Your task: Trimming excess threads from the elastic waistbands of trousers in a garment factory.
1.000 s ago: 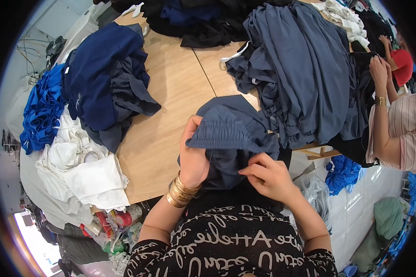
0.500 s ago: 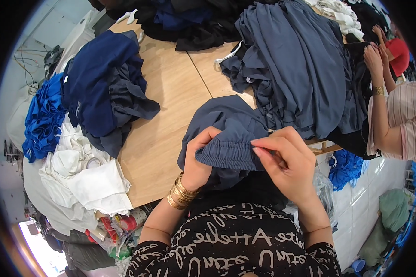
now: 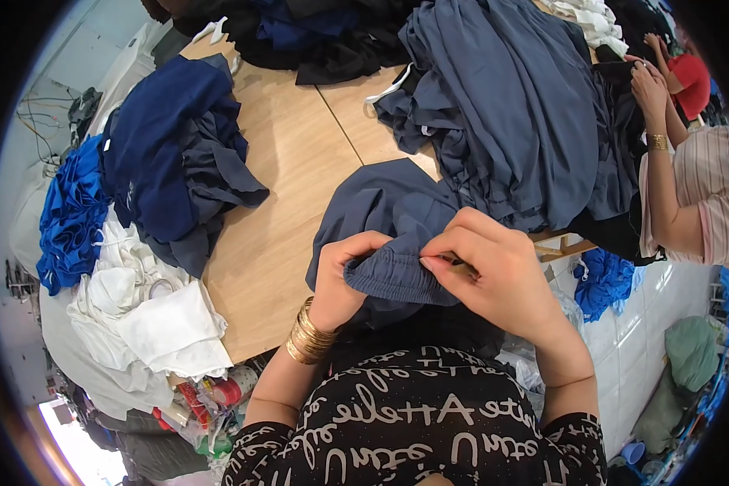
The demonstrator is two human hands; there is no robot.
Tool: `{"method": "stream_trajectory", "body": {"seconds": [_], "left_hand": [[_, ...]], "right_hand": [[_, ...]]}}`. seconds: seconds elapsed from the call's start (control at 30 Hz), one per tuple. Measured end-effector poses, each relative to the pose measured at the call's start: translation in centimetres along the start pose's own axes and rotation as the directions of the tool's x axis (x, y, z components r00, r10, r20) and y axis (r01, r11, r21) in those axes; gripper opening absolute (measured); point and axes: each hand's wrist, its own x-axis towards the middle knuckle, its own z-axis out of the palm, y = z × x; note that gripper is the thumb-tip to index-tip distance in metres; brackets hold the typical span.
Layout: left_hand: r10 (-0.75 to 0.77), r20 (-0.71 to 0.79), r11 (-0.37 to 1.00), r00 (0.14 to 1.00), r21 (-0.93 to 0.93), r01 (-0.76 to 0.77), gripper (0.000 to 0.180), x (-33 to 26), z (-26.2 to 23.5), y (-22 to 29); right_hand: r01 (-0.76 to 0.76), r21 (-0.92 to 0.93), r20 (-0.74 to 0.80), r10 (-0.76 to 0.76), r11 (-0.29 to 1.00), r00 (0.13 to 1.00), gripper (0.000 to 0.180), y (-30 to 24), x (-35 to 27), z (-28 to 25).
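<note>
A dark grey-blue garment (image 3: pixel 373 194) with a gathered elastic waistband lies on the near edge of the table and hangs toward me. My left hand (image 3: pixel 344 271) grips the band's left end, the fingers tucked inside and the thumb along its edge. At the middle of the band, my right hand (image 3: pixel 486 271) pinches the upper edge between thumb and forefinger. Whether a loose thread or anything else small is in that pinch is too fine to make out.
A tall heap of grey garments (image 3: pixel 510 121) stands at the far right of the wooden table (image 3: pixel 287 154). Navy garments (image 3: pixel 158 154), bright blue cloth (image 3: pixel 73 215) and white cloth (image 3: pixel 178 324) are piled on the left. Black clothes lie at the back. A co-worker's arm (image 3: pixel 664 154) shows at right.
My right hand has shifted left along the waistband, from near its right end to its middle. The left hand keeps its grip, and the whole view has moved slightly.
</note>
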Motion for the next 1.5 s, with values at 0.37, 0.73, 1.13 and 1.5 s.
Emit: {"method": "stream_trajectory", "body": {"seconds": [0.37, 0.73, 1.13, 1.5], "left_hand": [[-0.056, 0.019, 0.996, 0.998, -0.065, 0.057, 0.012, 0.2, 0.4, -0.5], [-0.104, 0.01, 0.981, 0.995, -0.161, 0.104, 0.011, 0.3, 0.4, -1.3], [-0.173, -0.104, 0.924, 0.979, -0.36, 0.125, 0.007, 0.5, -1.0, -2.0], [-0.279, -0.198, 0.805, 0.94, -0.581, 0.117, 0.022, 0.0, -2.9, -3.8]], "right_hand": [[-0.078, 0.104, -0.128, 0.092, 0.991, 0.987, 0.015, 0.3, -0.4, 1.0], [-0.244, 0.305, -0.077, 0.28, 0.92, 0.957, 0.009, 0.2, -0.7, 0.5], [-0.168, 0.98, 0.105, 0.447, 0.103, 0.888, 0.01, 3.5, -1.7, 0.3], [0.237, 0.911, -0.362, 0.381, 0.336, 0.851, 0.012, 2.8, -5.1, -5.9]]}}
